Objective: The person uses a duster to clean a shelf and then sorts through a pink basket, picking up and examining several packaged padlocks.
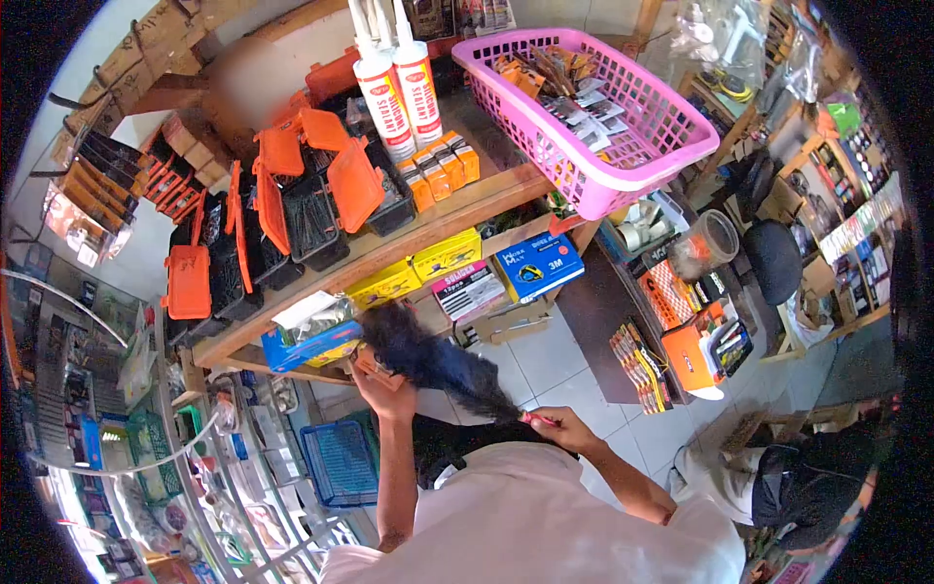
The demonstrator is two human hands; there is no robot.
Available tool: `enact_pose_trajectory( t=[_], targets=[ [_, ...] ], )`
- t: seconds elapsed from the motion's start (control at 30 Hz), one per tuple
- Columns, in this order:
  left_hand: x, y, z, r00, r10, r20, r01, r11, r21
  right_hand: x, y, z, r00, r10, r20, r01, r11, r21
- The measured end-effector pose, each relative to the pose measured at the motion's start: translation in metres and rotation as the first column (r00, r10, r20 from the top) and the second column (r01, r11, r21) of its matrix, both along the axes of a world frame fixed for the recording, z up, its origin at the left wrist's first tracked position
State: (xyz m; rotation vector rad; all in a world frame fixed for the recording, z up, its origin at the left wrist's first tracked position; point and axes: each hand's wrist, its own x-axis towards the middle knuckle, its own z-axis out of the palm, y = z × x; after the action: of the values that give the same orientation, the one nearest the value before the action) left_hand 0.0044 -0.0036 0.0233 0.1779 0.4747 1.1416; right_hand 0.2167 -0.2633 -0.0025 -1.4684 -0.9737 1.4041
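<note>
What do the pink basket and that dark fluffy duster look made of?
The pink basket looks like moulded plastic: glossy, with an open lattice wall. The duster seems to be dark feathers or soft synthetic fibres, wispy and matte; its handle, in the right hand, looks reddish.

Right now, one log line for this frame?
left hand: on small orange box at lower shelf | right hand: grips feather duster by its handle | feathers near blue box | pink basket on top shelf

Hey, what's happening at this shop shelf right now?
A person is working a dark feather duster along a wooden shelf of boxed goods. The right hand holds its red handle; the left hand reaches up at the shelf's lower boxes. A pink basket and sealant tubes sit above.
</note>
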Motion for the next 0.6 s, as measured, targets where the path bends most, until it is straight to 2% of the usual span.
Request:
enact_pose_trajectory(
  t=[0.03,0.07,0.17,0.2,0.23,0.27,0.3,0.33,0.37,0.4,0.43,0.47,0.5,0.6],
  targets=[
    [0.010,0.000,0.021,1.000,0.015,0.022,-0.015,1.000,0.019,-0.001,0.004,0.001,0.999,-0.023,-0.047,0.025,0.999,0.034],
    [0.022,-0.012,0.015,0.999,0.023,0.041,-0.024,0.999,0.028,0.012,-0.008,0.012,0.998,0.052,0.017,-0.052,0.998,-0.047],
    [0.015,-0.005,-0.013,0.942,-0.243,0.231,0.128,0.898,0.422,0.012,-0.014,0.001,0.999,0.042,-0.020,-0.041,0.999,0.027],
    [0.007,-0.004,-0.016,0.942,-0.246,0.230,0.125,0.890,0.439,0.010,-0.015,0.006,0.999,-0.015,-0.046,0.015,1.000,0.002],
    [-0.004,-0.005,-0.020,0.939,-0.224,0.261,0.142,0.944,0.298,0.009,-0.017,0.007,0.995,-0.068,-0.069,0.066,0.997,-0.025],
    [-0.007,-0.001,-0.020,0.936,-0.196,0.293,0.156,0.976,0.153,0.007,-0.020,-0.007,0.999,-0.015,-0.033,0.017,0.998,0.059],
    [0.004,-0.005,-0.003,0.994,-0.109,0.020,0.105,0.983,0.151,0.010,-0.020,0.001,0.996,0.046,-0.070,-0.044,0.999,0.031],
    [-0.016,0.028,-0.111,0.988,-0.124,-0.093,0.147,0.938,0.314,0.012,-0.020,0.008,0.988,0.103,-0.111,-0.104,0.995,0.004],
    [-0.015,0.024,-0.102,0.973,-0.152,-0.176,0.191,0.954,0.229,0.013,-0.018,0.003,0.989,0.110,-0.101,-0.108,0.994,0.025],
    [-0.012,0.017,-0.080,0.949,-0.187,-0.255,0.227,0.964,0.140,0.015,-0.018,-0.003,0.989,0.029,-0.148,-0.032,0.999,-0.017],
    [-0.011,0.013,-0.048,0.942,-0.314,0.123,0.279,0.931,0.236,0.016,-0.016,-0.007,0.979,-0.054,-0.195,0.042,0.997,-0.063],
    [-0.010,0.006,-0.005,0.774,-0.435,0.461,0.296,0.891,0.344,0.015,-0.013,-0.006,0.980,-0.049,-0.195,0.041,0.998,-0.044],
    [0.015,-0.016,0.048,0.989,-0.021,-0.150,0.029,0.998,0.050,0.014,-0.011,0.000,0.981,-0.012,-0.192,0.003,0.999,-0.048],
    [0.007,-0.004,0.029,0.995,-0.024,-0.097,0.034,0.994,0.101,0.019,-0.002,0.000,0.985,0.083,-0.154,-0.083,0.997,0.008]
  ],
)
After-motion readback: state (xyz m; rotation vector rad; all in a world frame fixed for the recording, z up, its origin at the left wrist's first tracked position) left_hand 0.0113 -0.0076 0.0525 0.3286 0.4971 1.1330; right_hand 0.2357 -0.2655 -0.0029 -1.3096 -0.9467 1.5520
